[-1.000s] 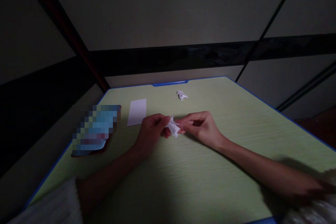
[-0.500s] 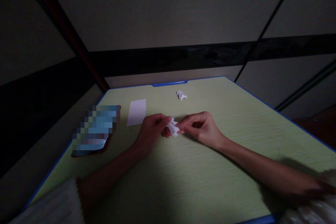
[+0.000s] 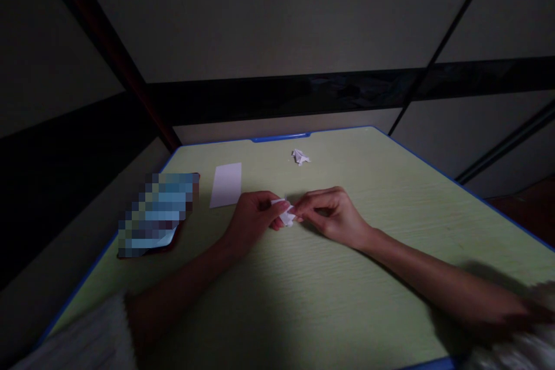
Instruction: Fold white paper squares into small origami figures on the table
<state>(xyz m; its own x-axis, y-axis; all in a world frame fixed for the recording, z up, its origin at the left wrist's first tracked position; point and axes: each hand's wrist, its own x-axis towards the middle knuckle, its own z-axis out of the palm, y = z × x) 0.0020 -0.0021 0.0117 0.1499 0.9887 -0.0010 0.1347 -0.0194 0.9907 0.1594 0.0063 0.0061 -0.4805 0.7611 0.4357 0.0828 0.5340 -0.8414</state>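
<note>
A small folded white paper [image 3: 287, 218] is held just above the middle of the table, between my two hands. My left hand [image 3: 255, 217] is closed on its left side, the thumb lying over the top. The fingertips of my right hand [image 3: 332, 212] pinch its right edge. Part of the paper is hidden under the fingers. Farther back lies another folded white paper figure [image 3: 300, 157] with pointed ends. A flat white sheet [image 3: 226, 185] rests to the left, just beyond my left hand.
The pale green table [image 3: 368, 300] has a blue rim and a blue piece [image 3: 281, 138] at its far edge. A blurred-out flat object with a dark red edge [image 3: 160, 217] lies at the left. Behind the table stand grey panels with a dark band.
My left thumb has moved right and lies farther over the folded paper, which has turned a little in my fingers. My right hand has barely moved.
</note>
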